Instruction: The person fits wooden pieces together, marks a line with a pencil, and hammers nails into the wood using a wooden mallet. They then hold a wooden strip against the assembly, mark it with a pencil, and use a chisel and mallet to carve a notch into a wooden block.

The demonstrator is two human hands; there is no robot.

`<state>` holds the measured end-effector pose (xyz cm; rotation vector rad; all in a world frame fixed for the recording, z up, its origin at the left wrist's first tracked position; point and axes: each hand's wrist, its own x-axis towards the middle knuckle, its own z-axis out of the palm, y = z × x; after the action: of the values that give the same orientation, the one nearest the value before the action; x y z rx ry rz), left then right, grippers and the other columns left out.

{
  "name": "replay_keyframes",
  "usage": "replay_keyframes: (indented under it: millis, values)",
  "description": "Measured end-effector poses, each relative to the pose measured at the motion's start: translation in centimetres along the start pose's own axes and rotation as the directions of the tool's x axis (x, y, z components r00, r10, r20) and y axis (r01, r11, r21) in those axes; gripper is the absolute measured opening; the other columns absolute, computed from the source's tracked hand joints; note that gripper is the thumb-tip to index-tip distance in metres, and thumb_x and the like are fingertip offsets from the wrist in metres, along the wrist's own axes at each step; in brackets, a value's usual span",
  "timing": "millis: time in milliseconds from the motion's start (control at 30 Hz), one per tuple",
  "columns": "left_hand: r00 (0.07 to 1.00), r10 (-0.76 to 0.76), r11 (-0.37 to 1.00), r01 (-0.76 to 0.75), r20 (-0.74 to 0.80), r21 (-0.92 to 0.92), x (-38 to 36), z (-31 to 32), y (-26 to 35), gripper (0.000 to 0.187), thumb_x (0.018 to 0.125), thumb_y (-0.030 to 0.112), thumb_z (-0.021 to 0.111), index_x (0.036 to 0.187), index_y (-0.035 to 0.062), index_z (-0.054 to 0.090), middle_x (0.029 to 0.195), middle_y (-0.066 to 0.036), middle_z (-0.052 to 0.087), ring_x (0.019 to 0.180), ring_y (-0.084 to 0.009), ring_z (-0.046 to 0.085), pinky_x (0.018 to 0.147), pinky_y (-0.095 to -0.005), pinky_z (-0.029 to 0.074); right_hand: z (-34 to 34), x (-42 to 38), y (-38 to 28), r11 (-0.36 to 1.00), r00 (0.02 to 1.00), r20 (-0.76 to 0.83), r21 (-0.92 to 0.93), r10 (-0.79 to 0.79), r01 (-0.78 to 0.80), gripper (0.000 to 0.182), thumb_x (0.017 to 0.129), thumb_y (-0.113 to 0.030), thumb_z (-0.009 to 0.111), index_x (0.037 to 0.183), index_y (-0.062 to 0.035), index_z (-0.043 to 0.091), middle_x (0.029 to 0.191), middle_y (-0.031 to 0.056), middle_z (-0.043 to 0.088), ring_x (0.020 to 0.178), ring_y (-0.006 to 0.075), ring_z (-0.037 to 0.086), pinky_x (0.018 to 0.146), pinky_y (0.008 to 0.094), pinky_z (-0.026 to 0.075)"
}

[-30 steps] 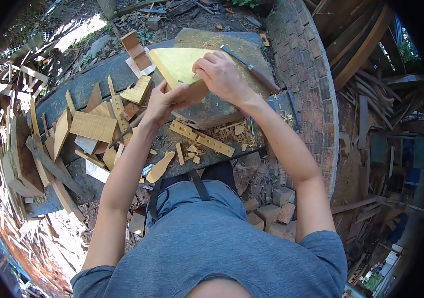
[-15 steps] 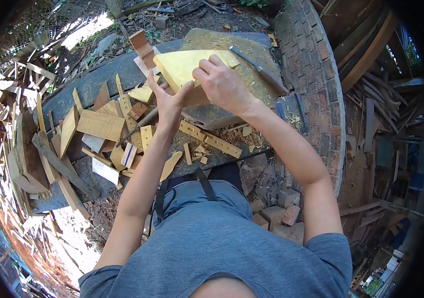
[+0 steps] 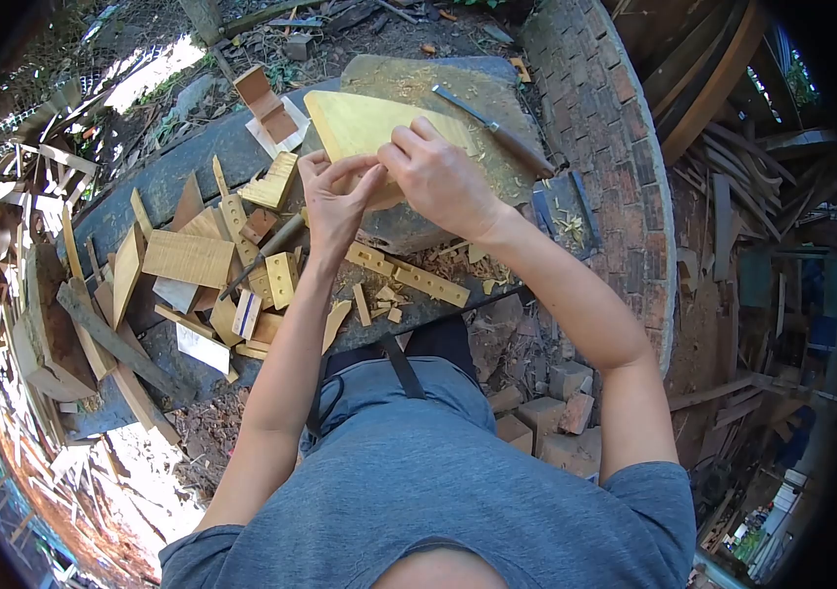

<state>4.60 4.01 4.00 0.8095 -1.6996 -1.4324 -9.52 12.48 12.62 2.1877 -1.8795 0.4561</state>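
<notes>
A pale yellow block of wood (image 3: 352, 120) with a slanted edge lies on the flat work block (image 3: 379, 74), just beyond my hands. My left hand (image 3: 338, 204) is closed, thumb and fingertips brought together at the near side of the wood. Against them rest the curled fingers of my right hand (image 3: 433, 175), in front of the yellow wood. Whatever is between the fingertips is hidden or too small to make out. To the right of the wood lies a chisel (image 3: 505, 135) with a steel blade and wooden handle.
Left of my hands are many wood offcuts (image 3: 188, 257) and a long-handled tool (image 3: 276, 245). A drilled wooden strip (image 3: 409, 278) lies nearer me among shavings. Behind sits an opened small wooden box (image 3: 269, 110). A curved brick wall (image 3: 625, 187) borders the right.
My left hand's raised fingers have come down and in, meeting my right fingertips. The yellow wood, no longer inside the left hand's spread, rests beyond. The view has shifted slightly.
</notes>
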Motion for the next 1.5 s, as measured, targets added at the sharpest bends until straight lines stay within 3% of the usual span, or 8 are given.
replay_keyframes:
  millis: [133, 267, 333, 433, 700, 900, 1067, 1500]
  values:
    - [0.989, -0.061, 0.98, 0.085, 0.133, -0.181, 0.4, -1.1, 0.5, 0.027, 0.08, 0.019, 0.084, 0.104, 0.0086, 0.078, 0.132, -0.01, 0.04, 0.125, -0.022, 0.048, 0.103, -0.0331, 0.046, 0.3, 0.1, -0.4, 1.0, 1.0, 0.001, -0.016, -0.005, 0.005, 0.013, 0.078, -0.012, 0.067, 0.086, -0.0025, 0.062, 0.091, 0.0088, 0.061, 0.096, 0.0233, 0.06, 0.071, 0.0294, 0.059]
    - [0.969, -0.139, 0.963, 0.18, 0.206, -0.199, 0.8, -1.1, 0.5, 0.028, 0.079, 0.018, 0.084, 0.103, 0.0057, 0.077, 0.135, -0.01, 0.039, 0.128, -0.0219, 0.047, 0.104, -0.0335, 0.046, 0.4, 0.0, -0.6, 0.999, 1.0, 0.019, -0.047, -0.004, 0.005, 0.015, 0.076, -0.013, 0.068, 0.086, -0.0027, 0.063, 0.091, 0.0078, 0.06, 0.096, 0.0226, 0.059, 0.071, 0.0283, 0.059]
    - [0.988, -0.045, 0.998, 0.052, 0.148, -0.045, 0.6, -0.7, 0.5, 0.025, 0.08, 0.017, 0.083, 0.1, 0.0045, 0.077, 0.132, -0.01, 0.041, 0.124, -0.0215, 0.05, 0.102, -0.0326, 0.048, 0.0, 0.1, -1.2, 0.999, 1.0, -0.001, -0.041, 0.0, 0.0, 0.013, 0.078, -0.011, 0.066, 0.086, -0.0019, 0.062, 0.09, 0.0087, 0.059, 0.094, 0.0232, 0.059, 0.071, 0.0295, 0.058]
    - [0.989, -0.105, 0.961, 0.129, 0.108, -0.245, 0.3, 0.0, -0.3, 0.019, 0.081, 0.015, 0.082, 0.096, 0.0039, 0.076, 0.125, -0.01, 0.043, 0.117, -0.0206, 0.053, 0.097, -0.0315, 0.05, 0.2, 0.1, -1.7, 0.998, 1.0, -0.008, -0.062, -0.003, 0.002, 0.014, 0.077, -0.011, 0.066, 0.086, -0.0021, 0.062, 0.09, 0.0081, 0.059, 0.095, 0.0226, 0.059, 0.071, 0.0286, 0.057]
    - [0.987, -0.14, 0.973, 0.153, 0.084, -0.171, 0.1, 0.1, -0.3, 0.014, 0.082, 0.013, 0.08, 0.089, 0.0032, 0.074, 0.103, -0.005, 0.046, 0.096, -0.017, 0.055, 0.083, -0.0296, 0.049, 0.1, -0.5, -1.6, 0.999, 0.999, -0.04, -0.038, -0.024, 0.023, 0.016, 0.076, -0.014, 0.067, 0.089, -0.0044, 0.064, 0.09, 0.0055, 0.059, 0.096, 0.0213, 0.058, 0.072, 0.0285, 0.057]
    - [0.987, -0.129, 0.989, 0.135, 0.092, -0.056, -0.5, 0.2, 0.1, 0.015, 0.082, 0.016, 0.081, 0.088, 0.0038, 0.075, 0.097, -0.005, 0.046, 0.093, -0.0168, 0.054, 0.084, -0.0294, 0.046, 0.4, -1.4, -1.1, 0.939, 0.951, -0.169, 0.275, 0.257, -0.205, 0.015, 0.081, -0.015, 0.068, 0.095, -0.0084, 0.068, 0.086, 0.0073, 0.065, 0.085, 0.0256, 0.066, 0.07, 0.0353, 0.056]
    - [0.994, -0.089, 0.996, 0.089, 0.067, 0.008, -0.5, 0.4, 0.1, 0.016, 0.081, 0.017, 0.082, 0.088, 0.0047, 0.075, 0.095, -0.005, 0.046, 0.091, -0.0165, 0.052, 0.082, -0.0295, 0.045, 0.3, -2.1, -0.1, 0.78, 0.912, -0.005, 0.519, 0.41, -0.348, 0.01, 0.085, -0.015, 0.072, 0.089, -0.0059, 0.071, 0.087, 0.0092, 0.069, 0.074, 0.0277, 0.069, 0.067, 0.0363, 0.055]
    - [1.0, -0.018, 0.998, 0.017, -0.011, -0.063, -1.6, 0.9, 0.9, 0.012, 0.083, 0.009, 0.081, 0.093, 0.0051, 0.076, 0.095, -0.003, 0.044, 0.089, -0.0155, 0.05, 0.081, -0.0271, 0.043, 2.1, -2.1, -1.3, 0.909, 0.916, -0.254, 0.36, 0.312, -0.21, 0.008, 0.086, -0.014, 0.071, 0.085, -0.0075, 0.067, 0.082, 0.005, 0.067, 0.07, 0.0254, 0.068, 0.061, 0.0355, 0.054]
